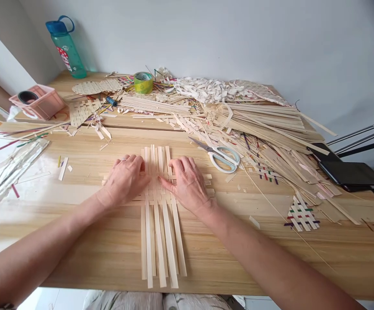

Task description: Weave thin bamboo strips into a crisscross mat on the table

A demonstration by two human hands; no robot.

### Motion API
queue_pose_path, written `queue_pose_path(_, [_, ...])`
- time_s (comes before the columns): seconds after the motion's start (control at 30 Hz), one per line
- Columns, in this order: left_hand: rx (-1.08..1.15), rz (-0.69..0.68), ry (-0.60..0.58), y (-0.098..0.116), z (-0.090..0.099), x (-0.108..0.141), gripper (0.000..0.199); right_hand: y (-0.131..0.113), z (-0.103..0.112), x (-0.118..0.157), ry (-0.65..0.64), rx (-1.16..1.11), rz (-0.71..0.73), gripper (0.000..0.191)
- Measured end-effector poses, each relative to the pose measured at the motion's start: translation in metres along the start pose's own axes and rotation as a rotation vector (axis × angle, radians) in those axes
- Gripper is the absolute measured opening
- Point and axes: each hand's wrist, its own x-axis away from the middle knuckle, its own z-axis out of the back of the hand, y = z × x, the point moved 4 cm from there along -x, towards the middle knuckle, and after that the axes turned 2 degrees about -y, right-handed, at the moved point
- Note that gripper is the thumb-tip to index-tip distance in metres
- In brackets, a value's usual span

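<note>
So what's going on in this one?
A person sits at a wooden table, with their left hand and right hand spread flat on a partly woven mat of pale bamboo strips. The hands rest on the crossed middle, while long strip ends stick out loose toward the person. Beyond the hands lie scissors, a heap of loose strips and a small coloured woven piece.

both hands [125, 181] [188, 185] hide the crossings at the middle of the bamboo-strip weave [160, 245]
</note>
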Motion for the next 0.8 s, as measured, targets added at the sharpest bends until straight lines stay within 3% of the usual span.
queue_pose_path(0.23, [0.469, 0.096, -0.219, -0.019, 0.002, -0.009, 0.013, 0.006, -0.003, -0.002, -0.037, -0.296, -0.026, 0.024])
queue_pose_path(0.53, [0.526, 0.233, -0.029, -0.016, -0.001, -0.011, 0.021, 0.009, -0.006, -0.003, -0.109, -0.528, -0.234, 0.04])
queue_pose_path(0.67, [0.59, 0.292, -0.059, -0.017, -0.006, -0.012, 0.012, 0.009, -0.005, -0.004, -0.158, -0.539, -0.271, 0.036])
queue_pose_path(0.8, [0.622, 0.227, -0.09, -0.019, -0.008, -0.013, 0.008, 0.008, -0.005, -0.005, -0.206, -0.524, -0.269, 0.03])
